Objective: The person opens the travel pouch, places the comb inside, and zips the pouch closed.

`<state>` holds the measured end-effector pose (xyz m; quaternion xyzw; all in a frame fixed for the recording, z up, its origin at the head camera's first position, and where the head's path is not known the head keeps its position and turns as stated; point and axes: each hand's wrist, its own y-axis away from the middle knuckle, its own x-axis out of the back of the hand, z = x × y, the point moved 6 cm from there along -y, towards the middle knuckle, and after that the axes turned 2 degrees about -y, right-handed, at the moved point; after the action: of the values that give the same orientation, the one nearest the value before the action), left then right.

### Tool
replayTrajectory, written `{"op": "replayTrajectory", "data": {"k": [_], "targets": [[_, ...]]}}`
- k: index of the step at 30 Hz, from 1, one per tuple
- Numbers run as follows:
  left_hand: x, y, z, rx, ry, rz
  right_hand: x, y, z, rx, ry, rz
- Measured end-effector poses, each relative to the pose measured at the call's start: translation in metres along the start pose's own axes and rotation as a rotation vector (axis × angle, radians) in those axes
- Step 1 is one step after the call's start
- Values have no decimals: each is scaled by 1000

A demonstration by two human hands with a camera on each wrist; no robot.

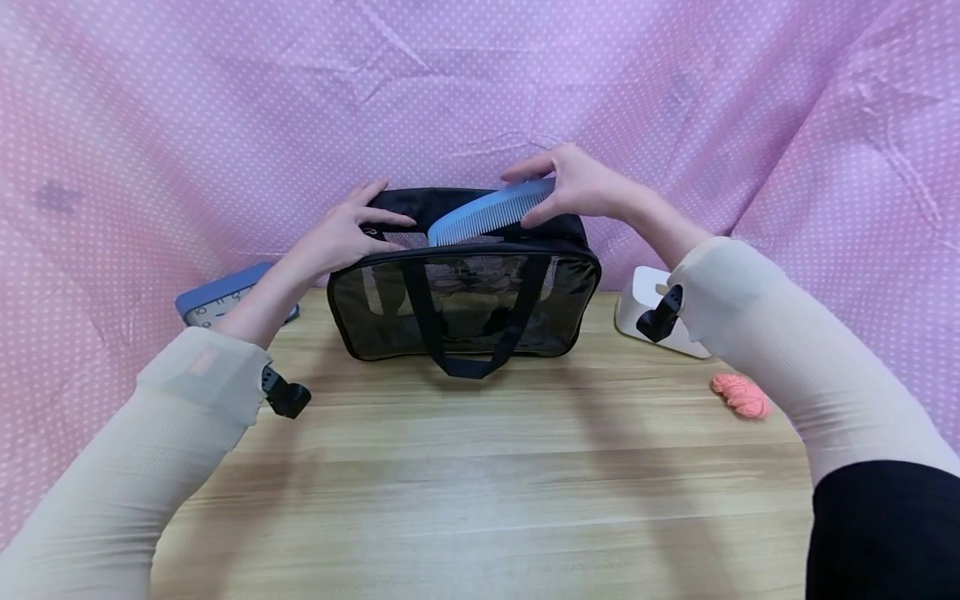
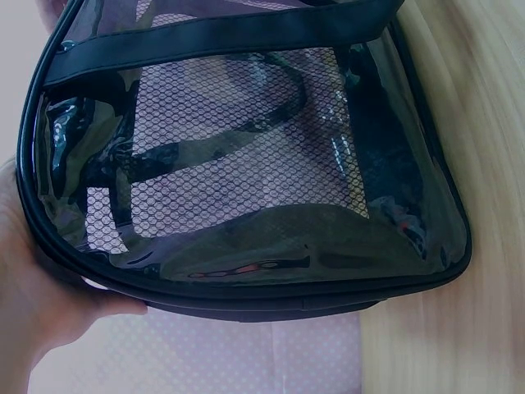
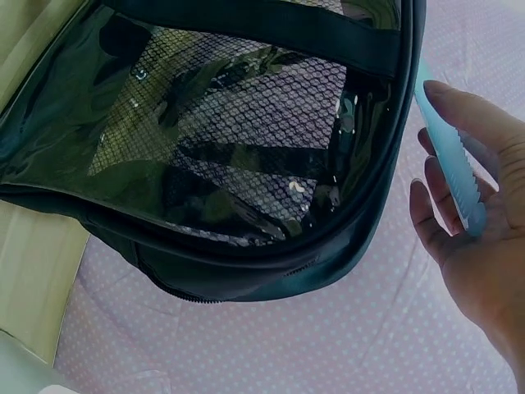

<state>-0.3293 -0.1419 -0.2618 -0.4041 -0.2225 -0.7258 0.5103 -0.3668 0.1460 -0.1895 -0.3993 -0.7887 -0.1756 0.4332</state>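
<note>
On the table (image 1: 465,475): a blue clock (image 1: 216,302) at ten o'clock, a white box (image 1: 636,307) at two, coral yarn (image 1: 741,396) at three — dotted pink cloth (image 1: 480,92) behind, at twelve.

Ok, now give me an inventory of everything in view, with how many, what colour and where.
Comb: one, light blue, in the right hand, above the bag's opening
Bag: one, black with see-through panels, towards the table's back
Clock: one, blue with a pale face, left of the bag, partly hidden
Box-like object: one, white, right of the bag, partly hidden
Yarn bundle: one, coral pink, table's right side
Table: one, light wood, beneath everything
Cloth: pink with white dots, behind the table
Wrist cameras: two, black, one per wrist
Sleeves: two, off-white, along the forearms
Left hand: one, bare, touching the bag's top left
Right hand: one, bare, pinching the comb
</note>
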Motion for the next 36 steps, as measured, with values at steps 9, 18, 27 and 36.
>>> {"op": "replayTrajectory", "data": {"k": [9, 18, 27, 36], "targets": [[0, 0, -1, -11, -3, 3, -13, -6, 3, 18, 55, -46], [0, 2, 0, -14, 2, 13, -25, -9, -2, 36, 59, -60], [0, 2, 1, -16, -3, 13, -33, -13, -6, 42, 72, -63], [-1, 2, 1, -8, 9, 8, -38, -16, -4, 65, 18, -72]]}}
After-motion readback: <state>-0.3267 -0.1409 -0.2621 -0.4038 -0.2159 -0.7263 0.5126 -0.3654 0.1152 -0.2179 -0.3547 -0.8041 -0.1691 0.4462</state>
